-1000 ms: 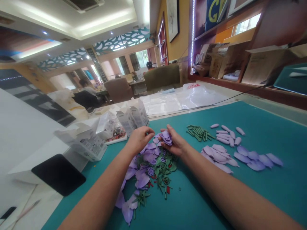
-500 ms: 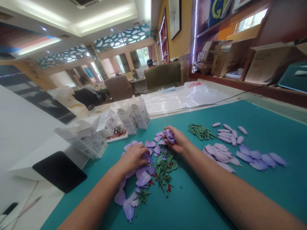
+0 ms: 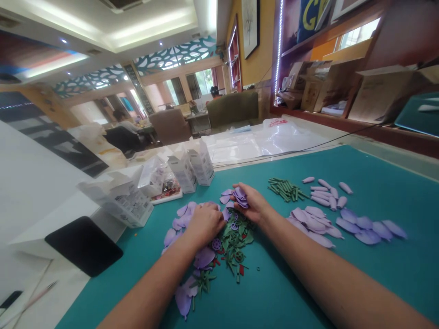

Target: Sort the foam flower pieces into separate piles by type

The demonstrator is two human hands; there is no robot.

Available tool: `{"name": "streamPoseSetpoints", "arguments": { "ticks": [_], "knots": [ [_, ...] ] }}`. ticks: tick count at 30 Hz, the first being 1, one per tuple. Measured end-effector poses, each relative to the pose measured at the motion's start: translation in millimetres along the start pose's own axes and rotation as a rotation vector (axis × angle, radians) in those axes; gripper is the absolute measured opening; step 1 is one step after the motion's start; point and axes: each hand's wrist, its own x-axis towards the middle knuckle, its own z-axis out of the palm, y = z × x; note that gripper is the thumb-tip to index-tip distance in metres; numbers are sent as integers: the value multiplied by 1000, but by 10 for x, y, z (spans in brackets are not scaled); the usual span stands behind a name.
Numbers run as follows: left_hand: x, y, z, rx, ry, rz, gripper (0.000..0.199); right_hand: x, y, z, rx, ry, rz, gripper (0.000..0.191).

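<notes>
Our right hand (image 3: 252, 205) pinches a small stack of lilac foam petals (image 3: 240, 197) between fingers and thumb, just beside the heap of purple petals and green foam pieces (image 3: 236, 240). Our left hand (image 3: 206, 224) lies curled on that heap on the teal table (image 3: 377, 169), fingers together; we cannot tell whether they grip anything.

A teal cutting mat (image 3: 277, 297) spreads across the foreground, carrying pale lilac petal cutouts (image 3: 366, 230), deeper purple petals (image 3: 204, 257), openwork purple rosettes (image 3: 216, 244), dark green stem pieces (image 3: 286, 190) and tiny red scraps (image 3: 241, 269). Farther off, a mustard-yellow wall (image 3: 257, 50) meets a teal ceiling panel (image 3: 174, 57) patterned with white leaf shapes.
</notes>
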Motion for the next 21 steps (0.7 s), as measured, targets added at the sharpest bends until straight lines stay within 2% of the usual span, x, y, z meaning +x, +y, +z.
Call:
{"name": "streamPoseSetpoints", "arguments": {
  "ticks": [6,12,17,21],
  "knots": [
    [52,60,70,-25,37,-65,20,20,-11,1,5,-2,-25,9],
    [72,-6,40,-228,23,-125,20,-7,-38,10,-9,2,-3,14],
    [-14,-190,-62,-546,-64,-191,30,-34,-18,22,-70,-31,46,23],
    [-112,-181,-242,-723,21,-233,37,-40,34,24,-137,-97,89,30]
  ]
}}
